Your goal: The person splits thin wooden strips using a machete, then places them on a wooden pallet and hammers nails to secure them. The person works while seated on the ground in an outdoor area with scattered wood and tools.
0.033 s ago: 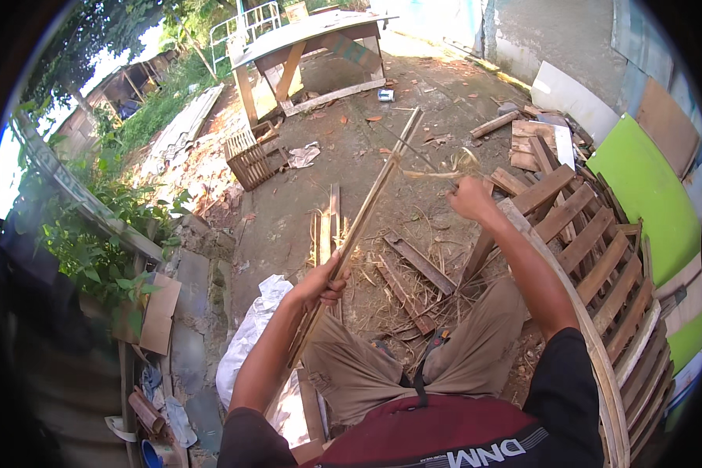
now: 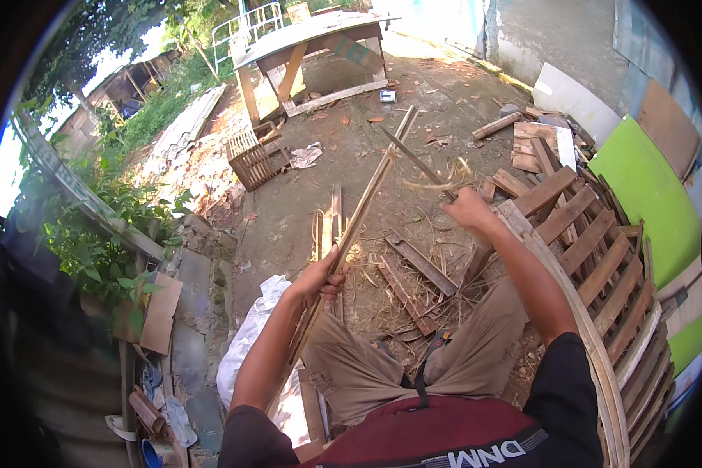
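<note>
My left hand (image 2: 322,279) is wrapped round a long, narrow strip (image 2: 373,183) of what looks like split bamboo or wood. The strip slants up and away from me, its lower end beside my left forearm. Off to the right, my right hand (image 2: 469,209) grips a long-bladed knife (image 2: 410,154), its handle mostly hidden in my fist. The dark blade points up and left, its tip close to the strip's upper part but seemingly apart from it. A pale curled shaving (image 2: 459,173) hangs by the blade near my right hand.
Loose wooden pieces (image 2: 420,264) and shavings lie on the ground between my knees. A slatted wooden pallet (image 2: 581,210) leans along my right. Ahead are a small slatted crate (image 2: 249,158) and a rough table (image 2: 320,45). A white sack (image 2: 253,331) lies at my left.
The knife blade has turned, showing its broad side instead of a thin edge. My right hand has shifted slightly down, and the shaving with it. The strip in my left hand has barely moved.
</note>
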Demonstrator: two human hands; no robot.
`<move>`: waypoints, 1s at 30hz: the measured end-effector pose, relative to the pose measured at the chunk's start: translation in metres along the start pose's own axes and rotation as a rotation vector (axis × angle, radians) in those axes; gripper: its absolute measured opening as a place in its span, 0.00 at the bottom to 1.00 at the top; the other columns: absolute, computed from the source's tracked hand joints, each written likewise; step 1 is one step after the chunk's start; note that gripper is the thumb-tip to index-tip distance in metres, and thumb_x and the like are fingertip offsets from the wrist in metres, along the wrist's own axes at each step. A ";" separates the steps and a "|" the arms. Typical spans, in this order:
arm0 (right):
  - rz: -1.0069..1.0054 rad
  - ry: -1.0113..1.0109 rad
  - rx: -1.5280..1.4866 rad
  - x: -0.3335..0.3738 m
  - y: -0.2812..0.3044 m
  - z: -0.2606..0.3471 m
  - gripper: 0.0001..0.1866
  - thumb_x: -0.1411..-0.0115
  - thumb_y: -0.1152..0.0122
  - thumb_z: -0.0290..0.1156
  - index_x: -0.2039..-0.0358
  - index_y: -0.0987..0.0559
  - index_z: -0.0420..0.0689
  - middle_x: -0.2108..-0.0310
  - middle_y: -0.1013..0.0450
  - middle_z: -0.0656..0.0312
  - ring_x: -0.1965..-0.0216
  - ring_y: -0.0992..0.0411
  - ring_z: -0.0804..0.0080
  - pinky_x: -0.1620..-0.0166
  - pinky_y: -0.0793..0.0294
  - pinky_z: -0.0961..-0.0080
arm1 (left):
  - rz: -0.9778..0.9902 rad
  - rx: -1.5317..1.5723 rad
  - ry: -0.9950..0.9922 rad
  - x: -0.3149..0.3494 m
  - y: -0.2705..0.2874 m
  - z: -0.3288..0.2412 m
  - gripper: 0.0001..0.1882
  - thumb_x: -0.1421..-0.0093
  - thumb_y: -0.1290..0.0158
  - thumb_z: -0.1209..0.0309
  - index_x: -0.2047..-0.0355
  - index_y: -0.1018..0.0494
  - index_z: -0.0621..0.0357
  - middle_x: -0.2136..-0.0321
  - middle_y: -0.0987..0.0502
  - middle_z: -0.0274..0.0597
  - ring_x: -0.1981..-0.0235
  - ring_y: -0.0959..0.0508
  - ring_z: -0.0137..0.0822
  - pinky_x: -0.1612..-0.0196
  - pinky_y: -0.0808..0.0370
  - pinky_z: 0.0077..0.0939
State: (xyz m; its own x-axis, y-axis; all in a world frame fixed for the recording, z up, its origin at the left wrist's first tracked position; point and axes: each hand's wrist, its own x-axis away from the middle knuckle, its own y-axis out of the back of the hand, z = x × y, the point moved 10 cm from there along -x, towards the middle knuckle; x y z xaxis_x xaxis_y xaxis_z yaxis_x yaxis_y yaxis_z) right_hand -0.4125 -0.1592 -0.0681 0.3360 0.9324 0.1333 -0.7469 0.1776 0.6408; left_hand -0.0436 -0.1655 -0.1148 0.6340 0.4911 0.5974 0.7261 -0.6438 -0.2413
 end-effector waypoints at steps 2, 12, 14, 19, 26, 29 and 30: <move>0.226 -0.141 -0.291 0.025 -0.051 -0.010 0.18 0.41 0.30 0.39 0.73 0.20 0.34 0.76 0.21 0.47 0.73 0.21 0.55 0.69 0.23 0.56 | -0.059 0.024 -0.026 -0.003 0.025 -0.021 0.31 0.28 0.65 0.35 0.62 0.31 0.51 0.85 0.47 0.21 0.87 0.49 0.18 0.84 0.52 0.18; 0.365 -0.083 0.460 0.084 -0.125 -0.101 0.27 0.48 0.22 0.42 0.63 0.19 0.26 0.75 0.20 0.48 0.71 0.20 0.51 0.65 0.23 0.60 | -0.534 -0.127 -0.631 0.070 0.125 -0.247 0.30 0.28 0.58 0.39 0.62 0.32 0.56 0.82 0.44 0.24 0.87 0.46 0.21 0.83 0.44 0.19; 0.432 -0.050 0.213 0.083 -0.145 -0.115 0.31 0.45 0.25 0.43 0.54 0.22 0.26 0.75 0.21 0.48 0.71 0.20 0.51 0.66 0.22 0.61 | -0.580 -0.044 -0.787 0.094 0.130 -0.279 0.28 0.28 0.56 0.42 0.64 0.32 0.57 0.82 0.41 0.26 0.86 0.43 0.22 0.82 0.42 0.20; 0.334 0.008 0.166 0.088 -0.164 -0.121 0.38 0.41 0.30 0.44 0.38 0.31 0.31 0.56 0.20 0.41 0.55 0.19 0.53 0.54 0.22 0.59 | -0.666 -0.112 -1.075 0.123 0.127 -0.307 0.26 0.27 0.56 0.44 0.63 0.30 0.58 0.81 0.40 0.28 0.84 0.40 0.21 0.80 0.38 0.20; 0.246 -0.129 0.295 0.096 -0.140 -0.085 0.26 0.43 0.28 0.42 0.55 0.21 0.31 0.60 0.20 0.37 0.57 0.21 0.39 0.54 0.21 0.52 | -0.711 -0.207 -1.267 0.145 0.092 -0.306 0.22 0.25 0.57 0.49 0.61 0.31 0.58 0.77 0.36 0.29 0.79 0.36 0.22 0.75 0.34 0.20; 0.298 -0.183 0.370 0.095 -0.150 -0.103 0.23 0.43 0.28 0.40 0.58 0.18 0.31 0.58 0.21 0.35 0.53 0.21 0.39 0.51 0.22 0.51 | -0.629 -0.198 -1.304 0.137 0.079 -0.290 0.22 0.24 0.58 0.49 0.60 0.31 0.57 0.76 0.35 0.30 0.77 0.35 0.23 0.73 0.33 0.20; 0.293 -0.189 0.409 0.094 -0.153 -0.117 0.23 0.43 0.28 0.40 0.58 0.18 0.30 0.58 0.21 0.34 0.52 0.22 0.39 0.50 0.22 0.51 | -0.628 -0.218 -1.319 0.130 0.069 -0.284 0.22 0.24 0.58 0.49 0.59 0.31 0.58 0.75 0.35 0.31 0.76 0.35 0.24 0.72 0.33 0.21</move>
State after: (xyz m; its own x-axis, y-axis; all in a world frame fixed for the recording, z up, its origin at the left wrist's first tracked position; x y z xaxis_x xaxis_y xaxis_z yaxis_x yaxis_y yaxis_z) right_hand -0.3339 -0.0619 -0.2418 0.2724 0.8448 0.4605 -0.5533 -0.2540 0.7933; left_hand 0.0133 -0.3126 0.1628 0.1029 0.8062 -0.5827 0.9893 -0.1437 -0.0241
